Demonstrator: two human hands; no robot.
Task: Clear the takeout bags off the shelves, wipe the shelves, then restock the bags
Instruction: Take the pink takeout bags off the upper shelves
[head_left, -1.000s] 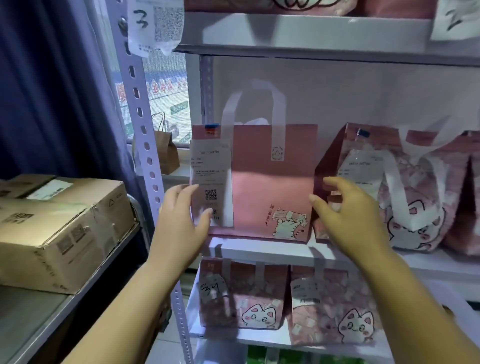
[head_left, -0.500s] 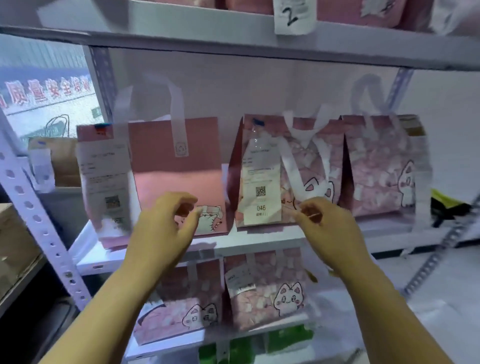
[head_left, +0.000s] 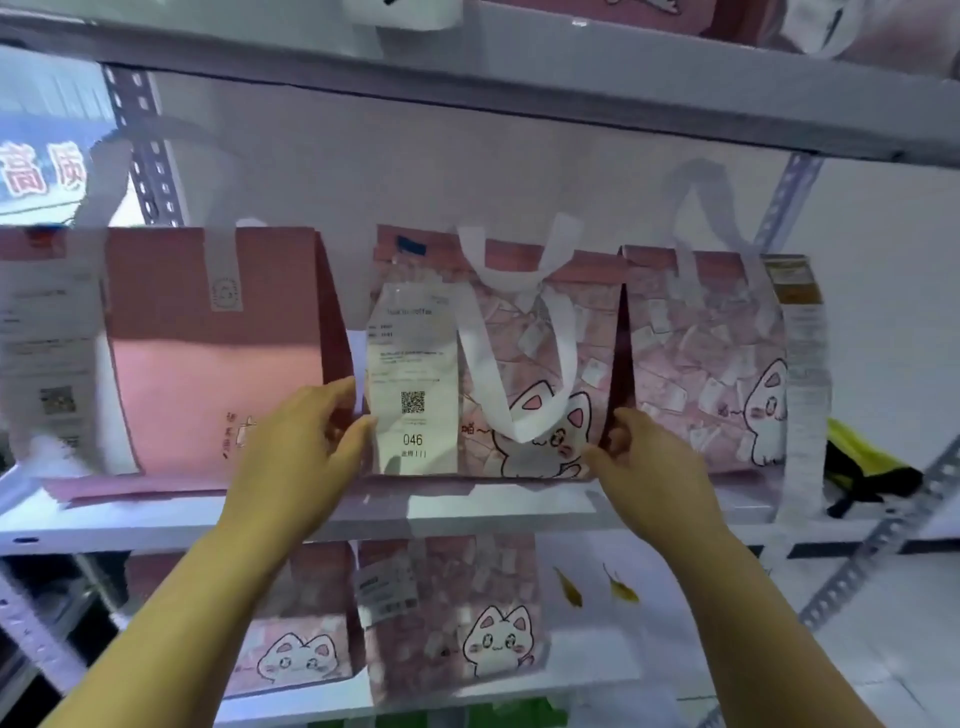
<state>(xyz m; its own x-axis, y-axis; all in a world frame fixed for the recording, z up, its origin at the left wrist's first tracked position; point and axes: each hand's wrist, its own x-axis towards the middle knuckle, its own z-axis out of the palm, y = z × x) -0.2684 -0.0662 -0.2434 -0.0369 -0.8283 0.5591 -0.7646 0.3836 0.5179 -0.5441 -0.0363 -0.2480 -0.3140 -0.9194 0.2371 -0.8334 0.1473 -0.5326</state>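
On the middle shelf (head_left: 467, 512), the cat-printed takeout bag (head_left: 530, 364) is stood upright between a plain pink bag (head_left: 218, 353) on the left and a second cat bag (head_left: 701, 358) on the right. It is gripped low at both side edges. The left hand (head_left: 306, 441) is reached up from below, its thumb laid on the front face beside the receipt (head_left: 413, 384) and its fingers curled round the bag's left edge. The right hand (head_left: 649, 462) is set likewise at the lower right corner, with the thumb on the front and the fingers hooked behind the side, partly hidden. Both forearms are stretched forward and upward past the lower bags (head_left: 457, 613) on the shelf beneath.

On the receipt a QR code and the number 046 can be read; the smaller print is blurred. A long slip (head_left: 802, 384) is hung down the right edge of the second cat bag, its text unreadable. The large characters 高质 are seen on a blue sign (head_left: 41, 171) at the far left.

Half a second ago neither hand was on the bag. The left hand was held before the plain pink bag, and the right hand, its fingers pinched together, before the cat-printed takeout bag's front. Both have since been brought to its sides.
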